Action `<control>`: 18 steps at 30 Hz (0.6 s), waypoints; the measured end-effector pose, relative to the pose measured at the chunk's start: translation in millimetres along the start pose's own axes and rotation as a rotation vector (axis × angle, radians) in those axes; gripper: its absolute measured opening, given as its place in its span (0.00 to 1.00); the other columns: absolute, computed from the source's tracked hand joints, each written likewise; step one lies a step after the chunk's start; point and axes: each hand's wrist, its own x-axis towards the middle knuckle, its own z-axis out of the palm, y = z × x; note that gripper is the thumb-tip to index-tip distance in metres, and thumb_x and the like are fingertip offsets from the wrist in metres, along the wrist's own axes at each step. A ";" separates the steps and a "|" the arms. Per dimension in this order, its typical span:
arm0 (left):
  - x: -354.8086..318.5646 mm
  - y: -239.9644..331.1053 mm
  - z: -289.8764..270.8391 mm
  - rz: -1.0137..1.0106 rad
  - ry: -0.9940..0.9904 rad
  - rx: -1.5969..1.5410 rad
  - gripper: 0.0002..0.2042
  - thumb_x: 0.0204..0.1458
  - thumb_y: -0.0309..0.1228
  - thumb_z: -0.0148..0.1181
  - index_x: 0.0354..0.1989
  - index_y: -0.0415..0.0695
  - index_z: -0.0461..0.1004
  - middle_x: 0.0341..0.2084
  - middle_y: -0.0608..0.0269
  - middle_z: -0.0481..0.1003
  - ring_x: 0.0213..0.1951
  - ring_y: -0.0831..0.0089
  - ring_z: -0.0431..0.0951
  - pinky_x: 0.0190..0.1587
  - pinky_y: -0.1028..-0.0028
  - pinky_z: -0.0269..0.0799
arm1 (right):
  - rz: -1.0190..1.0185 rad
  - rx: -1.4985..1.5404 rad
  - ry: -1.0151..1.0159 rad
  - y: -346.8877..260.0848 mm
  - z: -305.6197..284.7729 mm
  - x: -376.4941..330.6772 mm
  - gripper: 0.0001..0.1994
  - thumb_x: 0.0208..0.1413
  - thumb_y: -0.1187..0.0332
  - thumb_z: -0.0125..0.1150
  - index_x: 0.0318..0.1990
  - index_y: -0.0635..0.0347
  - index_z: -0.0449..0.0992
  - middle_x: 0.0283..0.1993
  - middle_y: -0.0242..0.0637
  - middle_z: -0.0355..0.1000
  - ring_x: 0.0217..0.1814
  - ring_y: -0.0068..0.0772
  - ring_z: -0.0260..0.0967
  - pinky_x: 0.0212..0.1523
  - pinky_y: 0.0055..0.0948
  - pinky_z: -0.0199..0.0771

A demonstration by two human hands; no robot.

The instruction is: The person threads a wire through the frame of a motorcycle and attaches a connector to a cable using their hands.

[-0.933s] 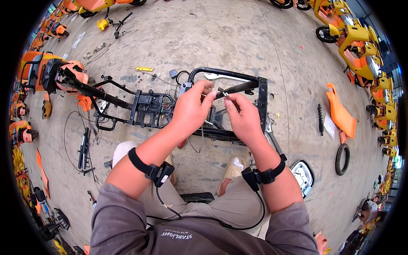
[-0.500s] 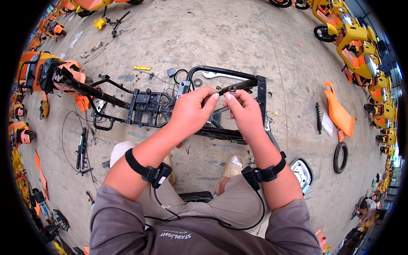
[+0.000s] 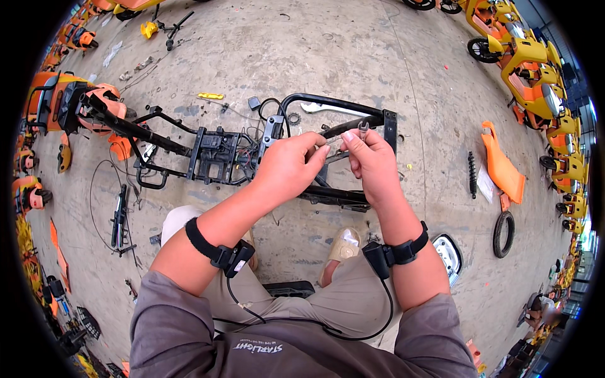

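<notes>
A stripped black scooter frame (image 3: 220, 151) lies on the concrete floor in front of me, with wires and a battery tray in its middle. My left hand (image 3: 287, 169) and my right hand (image 3: 373, 165) meet above its rear loop. Between the fingertips of both hands is a small clear plastic piece (image 3: 332, 142) with a little metal part (image 3: 362, 128) at its right end. Both wrists carry black bands with cables running down to my lap.
An orange body panel (image 3: 501, 167), a black spring (image 3: 471, 174) and a tyre (image 3: 503, 234) lie to the right. Yellow and orange scooters (image 3: 535, 75) line the right edge. An orange front end (image 3: 63, 104) sits at the left. A silver lever (image 3: 324, 108) lies beyond the frame.
Both hands have lifted slightly off the frame's black bar and drawn together, now pinching the small clear piece between them. The frame has not moved.
</notes>
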 end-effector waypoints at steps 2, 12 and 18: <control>1.1 -0.5 1.7 -0.003 -0.012 -0.030 0.09 0.60 0.32 0.63 0.41 0.39 0.78 0.20 0.66 0.74 0.22 0.82 0.69 0.26 0.75 0.67 | 0.040 0.019 -0.003 0.7 -4.7 2.4 0.11 0.63 0.60 0.65 0.42 0.59 0.77 0.33 0.26 0.73 0.25 0.11 0.59 0.23 0.16 0.58; 7.4 -6.9 -1.7 -0.172 -0.170 -0.527 0.09 0.62 0.32 0.62 0.44 0.39 0.79 0.33 0.70 0.77 0.36 0.84 0.72 0.40 0.79 0.69 | 0.146 0.308 -0.186 12.3 -4.4 5.0 0.09 0.66 0.61 0.59 0.38 0.55 0.75 0.32 0.24 0.71 0.24 0.13 0.59 0.20 0.16 0.57; 7.0 -11.6 0.2 -0.143 -0.206 -0.637 0.09 0.62 0.31 0.62 0.45 0.39 0.79 0.37 0.69 0.79 0.39 0.83 0.73 0.43 0.78 0.70 | 0.201 0.331 -0.281 20.0 -6.6 6.3 0.09 0.66 0.61 0.59 0.38 0.55 0.75 0.31 0.23 0.70 0.25 0.12 0.60 0.21 0.17 0.58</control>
